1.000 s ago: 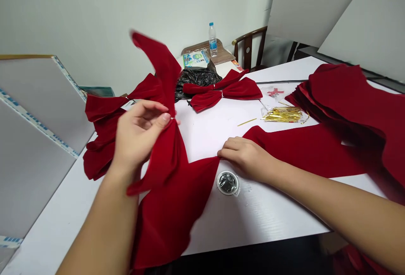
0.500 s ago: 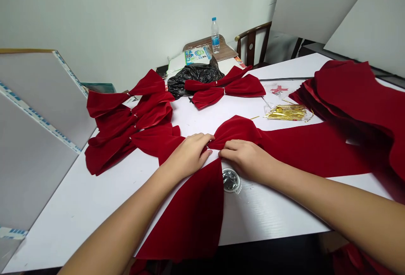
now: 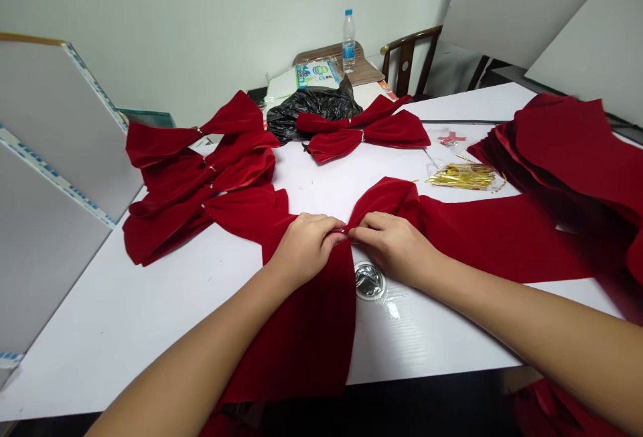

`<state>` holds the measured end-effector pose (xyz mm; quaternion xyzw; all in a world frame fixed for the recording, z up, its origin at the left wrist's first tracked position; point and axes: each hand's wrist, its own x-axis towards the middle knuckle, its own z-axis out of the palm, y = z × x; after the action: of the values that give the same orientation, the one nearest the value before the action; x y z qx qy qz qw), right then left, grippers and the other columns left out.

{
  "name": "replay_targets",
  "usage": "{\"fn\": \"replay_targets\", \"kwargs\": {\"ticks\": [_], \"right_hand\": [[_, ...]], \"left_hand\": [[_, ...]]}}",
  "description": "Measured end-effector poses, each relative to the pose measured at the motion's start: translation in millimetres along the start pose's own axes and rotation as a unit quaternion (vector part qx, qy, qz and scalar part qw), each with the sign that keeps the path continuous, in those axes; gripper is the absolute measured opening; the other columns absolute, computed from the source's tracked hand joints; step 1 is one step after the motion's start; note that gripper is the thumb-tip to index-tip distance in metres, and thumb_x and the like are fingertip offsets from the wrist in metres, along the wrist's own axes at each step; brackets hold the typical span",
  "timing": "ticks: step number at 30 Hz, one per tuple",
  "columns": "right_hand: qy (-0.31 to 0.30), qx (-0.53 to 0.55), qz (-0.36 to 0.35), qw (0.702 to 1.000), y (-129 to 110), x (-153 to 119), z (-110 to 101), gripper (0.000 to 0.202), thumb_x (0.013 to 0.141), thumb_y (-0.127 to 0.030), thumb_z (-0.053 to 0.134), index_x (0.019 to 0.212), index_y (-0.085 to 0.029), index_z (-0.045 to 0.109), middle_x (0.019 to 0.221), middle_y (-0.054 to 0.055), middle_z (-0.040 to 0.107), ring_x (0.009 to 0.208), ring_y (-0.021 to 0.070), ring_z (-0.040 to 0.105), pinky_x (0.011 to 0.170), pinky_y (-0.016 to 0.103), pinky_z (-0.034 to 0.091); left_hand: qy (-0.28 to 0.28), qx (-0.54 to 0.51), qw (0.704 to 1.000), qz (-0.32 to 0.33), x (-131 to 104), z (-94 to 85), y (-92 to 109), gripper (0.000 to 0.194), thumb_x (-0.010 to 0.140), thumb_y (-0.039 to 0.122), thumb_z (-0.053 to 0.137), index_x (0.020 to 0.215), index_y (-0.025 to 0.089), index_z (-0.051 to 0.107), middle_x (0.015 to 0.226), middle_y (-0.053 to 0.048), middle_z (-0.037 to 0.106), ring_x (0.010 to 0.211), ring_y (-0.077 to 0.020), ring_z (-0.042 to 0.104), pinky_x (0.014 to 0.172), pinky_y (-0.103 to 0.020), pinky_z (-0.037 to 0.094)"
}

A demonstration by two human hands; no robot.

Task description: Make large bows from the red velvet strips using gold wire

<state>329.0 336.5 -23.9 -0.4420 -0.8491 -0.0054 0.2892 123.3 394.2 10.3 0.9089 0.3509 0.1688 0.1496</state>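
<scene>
Both hands meet at the gathered middle of a red velvet bow point(image 3: 384, 197) on the white table. My left hand point(image 3: 310, 246) pinches the gather from the left, thumb and fingers closed. From the right, my right hand point(image 3: 394, 242) pinches the same spot. A small pale tie shows between the fingertips, mostly hidden. One part of the red fabric point(image 3: 311, 330) hangs toward me under my left wrist and reaches the table's front edge. Just below my right hand lies a round metallic disc point(image 3: 370, 281) with clear tape.
Tied red bows point(image 3: 201, 175) are stacked at left; more bows point(image 3: 364, 135) lie by a black plastic bag point(image 3: 311, 112). Gold twist ties point(image 3: 462, 176) sit before a red fabric pile point(image 3: 573, 149) at right. A water bottle point(image 3: 348, 43) stands behind. White panels point(image 3: 45, 135) rise at left.
My fingertips have come together at the gather, which both hands now pinch. The front part of the fabric has drawn up toward the hands. The view has shifted slightly.
</scene>
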Motion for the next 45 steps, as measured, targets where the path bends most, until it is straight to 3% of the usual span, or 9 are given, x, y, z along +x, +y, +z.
{"fn": "replay_targets", "kwargs": {"ticks": [6,15,23,29,33,37,45], "right_hand": [[0.028,-0.007,-0.042,0.999,-3.4,-0.5,1.4,0.021,0.098,-0.009,0.051,0.097,-0.011,0.071,0.085,0.008,0.065,0.076,0.0182,0.055,0.070,0.030,0.045],[0.036,-0.006,-0.067,0.997,-21.8,-3.2,-1.8,0.021,0.095,-0.004,0.054,0.091,-0.013,0.073,0.082,0.006,0.065,0.072,0.0158,0.054,0.065,0.028,0.040],[0.010,-0.049,-0.039,0.998,-5.6,0.1,-0.6,0.020,0.098,-0.010,0.052,0.092,-0.012,0.071,0.084,0.008,0.065,0.071,0.0178,0.053,0.067,0.030,0.042],[0.033,-0.049,-0.048,0.997,0.4,-0.3,-3.4,0.017,0.098,-0.009,0.053,0.095,-0.010,0.070,0.082,0.008,0.064,0.070,0.0180,0.052,0.067,0.031,0.044],[0.056,-0.051,-0.057,0.995,-1.5,-1.2,-6.0,0.019,0.099,-0.009,0.053,0.103,-0.009,0.071,0.087,0.008,0.067,0.075,0.0178,0.056,0.068,0.030,0.046],[0.060,-0.055,-0.036,0.996,-3.3,-1.3,-8.0,0.019,0.100,-0.012,0.052,0.099,-0.012,0.071,0.091,0.008,0.066,0.075,0.0157,0.057,0.063,0.026,0.045],[0.064,-0.065,-0.052,0.994,-2.3,-0.7,-7.3,0.014,0.099,-0.010,0.054,0.099,-0.010,0.069,0.085,0.007,0.068,0.071,0.0153,0.056,0.067,0.028,0.047]], "left_hand": [[0.038,0.018,0.999,-0.032,-1.0,6.8,-0.2,0.005,0.093,0.022,0.068,0.092,0.021,0.072,0.089,-0.001,0.079,0.085,-0.0224,0.071,0.080,-0.034,0.050],[0.075,0.084,0.991,-0.068,2.8,12.7,-3.4,0.010,0.095,0.024,0.065,0.091,0.019,0.073,0.086,-0.004,0.078,0.077,-0.0238,0.070,0.075,-0.036,0.048],[0.045,-0.055,0.997,0.023,-1.4,4.1,0.7,0.010,0.092,0.017,0.065,0.096,0.019,0.073,0.095,-0.001,0.079,0.087,-0.0194,0.073,0.082,-0.033,0.052],[0.009,-0.069,0.996,0.062,-2.3,-3.8,-4.6,0.018,0.088,0.012,0.063,0.102,0.019,0.073,0.100,-0.003,0.078,0.090,-0.0194,0.072,0.083,-0.033,0.054],[0.037,-0.072,0.994,0.071,-3.8,-4.5,-3.6,0.013,0.091,0.014,0.063,0.099,0.021,0.071,0.097,0.000,0.078,0.089,-0.0188,0.070,0.085,-0.033,0.053],[0.060,-0.083,0.993,0.061,-6.1,-6.7,0.6,0.008,0.090,0.014,0.065,0.093,0.020,0.062,0.086,0.003,0.072,0.081,-0.0160,0.066,0.075,-0.027,0.050],[0.044,-0.042,0.993,0.100,-8.3,-5.9,0.7,0.009,0.094,0.012,0.057,0.094,0.021,0.055,0.087,0.001,0.069,0.082,-0.0170,0.064,0.081,-0.029,0.049]]}}
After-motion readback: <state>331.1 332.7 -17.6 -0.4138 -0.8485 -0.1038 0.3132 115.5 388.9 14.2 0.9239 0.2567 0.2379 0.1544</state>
